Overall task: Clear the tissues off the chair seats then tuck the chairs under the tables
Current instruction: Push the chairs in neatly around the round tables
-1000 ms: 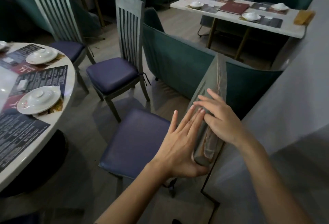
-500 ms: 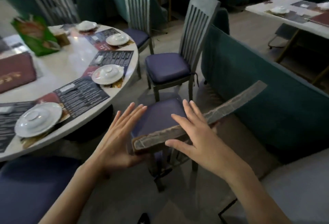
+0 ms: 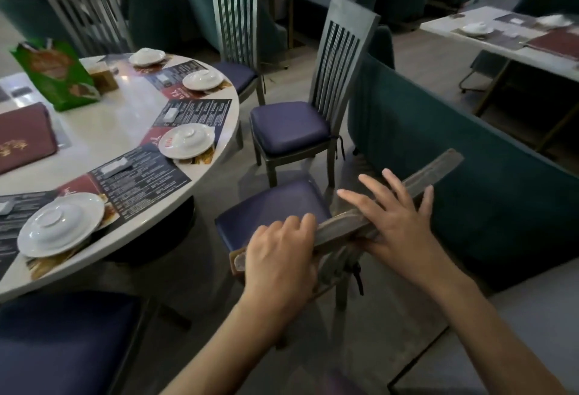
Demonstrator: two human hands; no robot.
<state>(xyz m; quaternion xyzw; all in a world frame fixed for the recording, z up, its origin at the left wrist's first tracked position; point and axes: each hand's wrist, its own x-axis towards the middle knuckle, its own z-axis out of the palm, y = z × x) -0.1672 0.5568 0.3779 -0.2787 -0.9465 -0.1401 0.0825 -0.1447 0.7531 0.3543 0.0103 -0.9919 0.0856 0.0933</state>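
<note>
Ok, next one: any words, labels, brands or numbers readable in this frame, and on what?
Nothing here reads clearly.
Dark printed paper placemats on the round white table: dense white print, too small.
Maroon menu cover: gold characters, blurred.
Glossy green bag: pictures, no legible lettering.
Round white plate: red mark on its rim, blurred.

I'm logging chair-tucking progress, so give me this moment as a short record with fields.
left hand: fingers curled over the top rail of the near chair
right hand: fingers straight, laid on the same rail
seat: purple cushion, no tissue visible
round table: left of the chair; seat not yet under it
</note>
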